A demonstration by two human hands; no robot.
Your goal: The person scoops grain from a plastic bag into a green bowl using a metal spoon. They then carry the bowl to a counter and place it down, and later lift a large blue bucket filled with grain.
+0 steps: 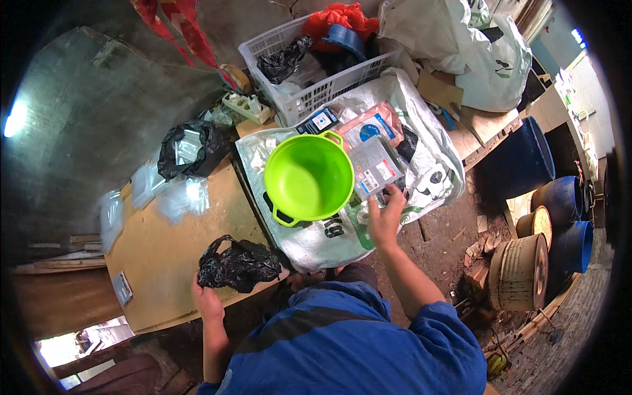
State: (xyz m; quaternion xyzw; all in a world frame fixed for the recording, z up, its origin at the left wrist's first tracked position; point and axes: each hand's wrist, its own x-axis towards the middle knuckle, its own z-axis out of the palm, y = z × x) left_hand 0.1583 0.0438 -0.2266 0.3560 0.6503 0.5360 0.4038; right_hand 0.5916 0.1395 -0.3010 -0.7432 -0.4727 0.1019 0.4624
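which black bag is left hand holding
The near bag, in the left hand; beyond lie the open bag with clear plastic and crumpled bag in the crate.

Wooden table (155,276) that held clear bags (185,199) and an open black bag (212,145), white sack (315,254) that bore a green basin (308,178) and pink packet (368,128)

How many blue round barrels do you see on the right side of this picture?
3: the large dark-blue barrel highest in the picture, the dirty blue barrel below it, and the brighter blue barrel lowest, beside the rusty cream drum. More may be hidden.
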